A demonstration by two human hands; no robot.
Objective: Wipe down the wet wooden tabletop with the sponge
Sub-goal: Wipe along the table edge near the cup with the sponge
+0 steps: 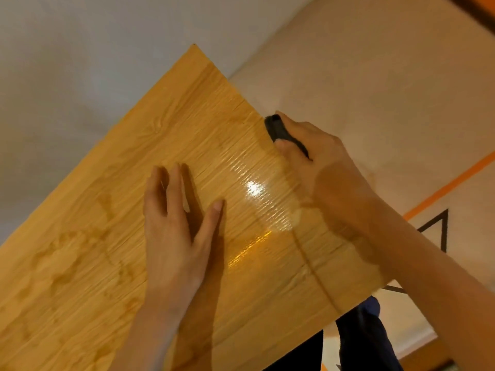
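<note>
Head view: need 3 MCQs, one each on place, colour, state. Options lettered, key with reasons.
1. Where is the sponge?
A. at the tabletop's right edge
B. beside the left hand
C. on the floor

2. What colour is the sponge?
A. yellow
B. black
C. pink

3. How is the left hand?
A. gripping the sponge
B. curled in a fist
C. fingers straight, over the tabletop

Key:
1 A: the right hand grips it at the right edge of the wooden tabletop.
2 B: the part showing past the fingers is black.
3 C: the fingers are extended and hold nothing.

A plain indoor room: wooden tabletop (112, 236), pale floor (375, 76) with orange tape (452, 183).
</note>
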